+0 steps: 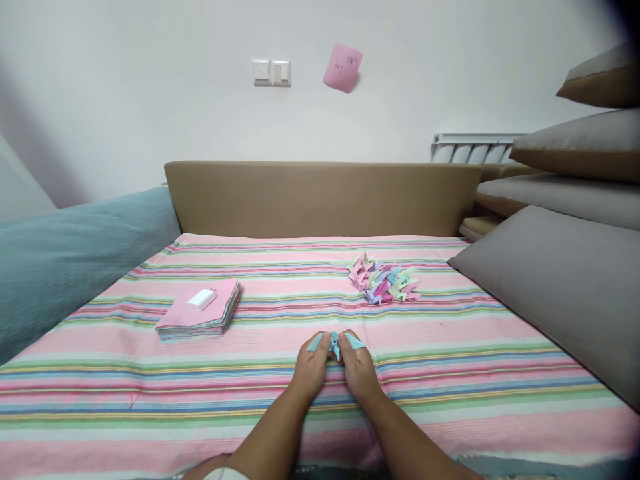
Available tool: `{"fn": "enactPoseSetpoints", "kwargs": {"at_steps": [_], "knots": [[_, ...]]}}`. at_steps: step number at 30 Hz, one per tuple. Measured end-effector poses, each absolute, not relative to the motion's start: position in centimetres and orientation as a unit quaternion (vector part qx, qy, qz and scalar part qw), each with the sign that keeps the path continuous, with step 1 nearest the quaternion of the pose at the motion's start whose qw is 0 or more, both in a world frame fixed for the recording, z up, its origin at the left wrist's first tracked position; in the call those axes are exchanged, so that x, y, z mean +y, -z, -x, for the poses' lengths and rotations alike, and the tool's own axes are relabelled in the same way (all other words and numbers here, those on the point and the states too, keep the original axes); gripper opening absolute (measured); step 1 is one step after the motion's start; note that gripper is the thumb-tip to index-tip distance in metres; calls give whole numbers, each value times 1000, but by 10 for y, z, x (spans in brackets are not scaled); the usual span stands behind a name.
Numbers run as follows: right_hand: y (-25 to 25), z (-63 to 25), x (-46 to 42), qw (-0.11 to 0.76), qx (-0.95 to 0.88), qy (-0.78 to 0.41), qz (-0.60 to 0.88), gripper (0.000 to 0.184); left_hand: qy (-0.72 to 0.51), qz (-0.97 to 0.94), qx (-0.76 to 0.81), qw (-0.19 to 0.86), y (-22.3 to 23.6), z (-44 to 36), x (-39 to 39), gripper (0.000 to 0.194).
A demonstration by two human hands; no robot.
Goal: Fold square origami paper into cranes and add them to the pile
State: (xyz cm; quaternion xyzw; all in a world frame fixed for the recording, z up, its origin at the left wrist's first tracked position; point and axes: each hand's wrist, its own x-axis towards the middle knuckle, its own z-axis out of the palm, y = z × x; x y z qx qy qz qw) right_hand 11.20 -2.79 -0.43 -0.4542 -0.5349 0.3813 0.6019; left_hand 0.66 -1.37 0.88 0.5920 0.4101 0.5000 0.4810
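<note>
Both my hands rest close together on the striped sheet (450, 373) and pinch a small light-blue folded paper figure (334, 343) between their fingertips. My left hand (311, 369) grips its left wing, my right hand (358, 369) grips its right wing. The fingers of both are closed on the paper. Beyond them to the right lies a pile of several folded paper figures (383, 279) in pink, purple, green and blue.
A stack of coloured paper squares (197, 315) with a small white box (202, 299) on top lies to the left. Grey cushions (560, 280) line the right side, a teal blanket (75, 260) the left. A tan headboard (320, 197) closes the far end.
</note>
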Motion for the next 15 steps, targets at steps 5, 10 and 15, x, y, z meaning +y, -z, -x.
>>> {"fn": "enactPoseSetpoints", "kwargs": {"at_steps": [5,10,15], "knots": [[0,-109,-29,614,-509,-403,449,43,-515,-519,416,540,-4,-9,-12,50],[2,-106,-28,615,-485,-431,447,45,-535,-449,385,603,4,-12,-10,48],[1,-105,-29,609,-462,-455,457,48,-533,-427,375,627,4,-12,-9,47]]}}
